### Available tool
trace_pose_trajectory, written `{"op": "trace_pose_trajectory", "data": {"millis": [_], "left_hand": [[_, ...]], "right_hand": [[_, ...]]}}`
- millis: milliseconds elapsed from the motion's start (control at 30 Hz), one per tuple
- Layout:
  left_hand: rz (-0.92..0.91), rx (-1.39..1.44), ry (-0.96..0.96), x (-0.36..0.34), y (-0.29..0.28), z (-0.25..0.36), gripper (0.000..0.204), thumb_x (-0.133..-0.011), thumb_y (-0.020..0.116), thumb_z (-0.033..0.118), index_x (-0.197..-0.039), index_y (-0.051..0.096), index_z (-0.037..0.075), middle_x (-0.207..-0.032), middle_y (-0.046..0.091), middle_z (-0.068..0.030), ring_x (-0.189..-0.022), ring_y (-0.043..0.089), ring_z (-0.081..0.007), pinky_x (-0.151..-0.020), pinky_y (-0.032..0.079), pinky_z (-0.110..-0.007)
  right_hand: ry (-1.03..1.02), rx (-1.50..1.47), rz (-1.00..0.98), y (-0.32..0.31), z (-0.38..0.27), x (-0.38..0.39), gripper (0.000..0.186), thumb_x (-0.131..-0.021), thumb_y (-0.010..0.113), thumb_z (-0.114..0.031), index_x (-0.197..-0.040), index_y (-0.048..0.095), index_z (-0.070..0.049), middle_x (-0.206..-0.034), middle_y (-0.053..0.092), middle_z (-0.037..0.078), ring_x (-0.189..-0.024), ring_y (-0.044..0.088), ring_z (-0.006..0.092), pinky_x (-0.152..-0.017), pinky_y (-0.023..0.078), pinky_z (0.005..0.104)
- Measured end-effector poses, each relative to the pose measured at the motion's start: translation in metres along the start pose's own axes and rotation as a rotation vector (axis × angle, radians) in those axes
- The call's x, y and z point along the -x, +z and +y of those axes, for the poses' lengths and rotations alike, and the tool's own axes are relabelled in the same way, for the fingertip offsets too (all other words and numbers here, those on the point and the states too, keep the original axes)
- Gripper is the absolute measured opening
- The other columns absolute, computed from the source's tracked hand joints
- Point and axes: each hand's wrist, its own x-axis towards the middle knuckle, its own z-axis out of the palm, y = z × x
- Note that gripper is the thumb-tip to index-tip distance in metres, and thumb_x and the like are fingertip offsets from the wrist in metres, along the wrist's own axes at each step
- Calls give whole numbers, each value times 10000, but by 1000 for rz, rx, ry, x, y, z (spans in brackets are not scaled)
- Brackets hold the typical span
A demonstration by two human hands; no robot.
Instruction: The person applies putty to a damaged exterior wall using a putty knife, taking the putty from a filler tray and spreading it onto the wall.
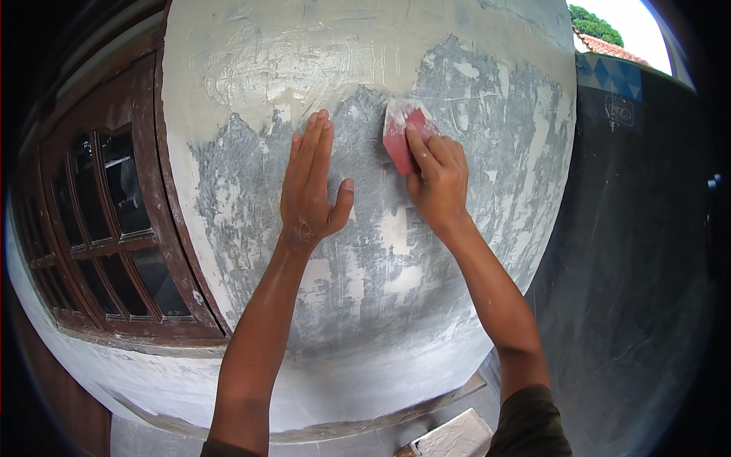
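In front of me is a wall [358, 305], its grey surface patched with white, with a cream, glossy wet-looking coat across its upper part. My left hand [311, 179] lies flat against the grey part, fingers stretched upward and thumb apart, holding nothing. Between the fingers and thumb of my right hand [439, 179] is a red flat scraper [399, 145]. White paste is smeared on its upper edge, which meets the wall near the lower border of the cream coat.
A brown wooden window frame [145, 244] with dark panes borders the wall on the left. Along the right stands a dark panel [632, 251]. On the floor below, near my right elbow, sits a container of whitish paste [455, 438].
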Motion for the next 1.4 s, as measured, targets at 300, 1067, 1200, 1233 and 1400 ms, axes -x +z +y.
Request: {"op": "trace_pose_trajectory", "data": {"millis": [300, 1067, 1200, 1233, 1400], "left_hand": [[7, 18, 0, -2, 3, 2, 679, -898, 514, 199, -1500, 361, -76, -1560, 390, -263, -1474, 350, -405, -1195, 255, -563], [31, 43, -7, 0, 2, -1, 691, -883, 515, 197, -1501, 363, -71, -1557, 393, -263, -1473, 353, -405, -1198, 252, -562], [22, 44, -6, -1, 1, 2, 678, -891, 491, 178, -1507, 354, -68, -1559, 391, -264, -1470, 354, -413, -1194, 236, -582], [23, 45, -7, -1, 1, 2, 666, -900, 463, 162, -1515, 343, -63, -1561, 388, -264, -1469, 352, -423, -1190, 220, -603], [19, 60, -12, -2, 4, 2, 667, -898, 461, 157, -1517, 341, -62, -1563, 386, -263, -1471, 348, -421, -1192, 215, -602]], "right_hand": [[-79, 171, 114, 29, 11, -68, 458, -695, 687, 8, -1152, 661, -2, -918, 618, 75, -892, 599, 253, -814, 441, 389], [-95, 70, -69, 9, -22, -5, 441, -721, 679, -12, -1162, 664, -9, -938, 609, 71, -900, 601, 237, -830, 446, 384], [-91, 104, 65, 9, -1, -64, 477, -694, 695, 1, -1169, 660, -8, -924, 614, 74, -898, 601, 251, -805, 444, 388], [-97, 139, 108, 15, 6, -79, 468, -712, 684, -7, -1179, 656, -6, -931, 619, 75, -904, 604, 253, -807, 444, 390], [-88, 255, 73, 32, 10, -75, 442, -765, 650, -30, -1206, 644, -2, -974, 630, 91, -925, 611, 258, -825, 445, 392]]}}
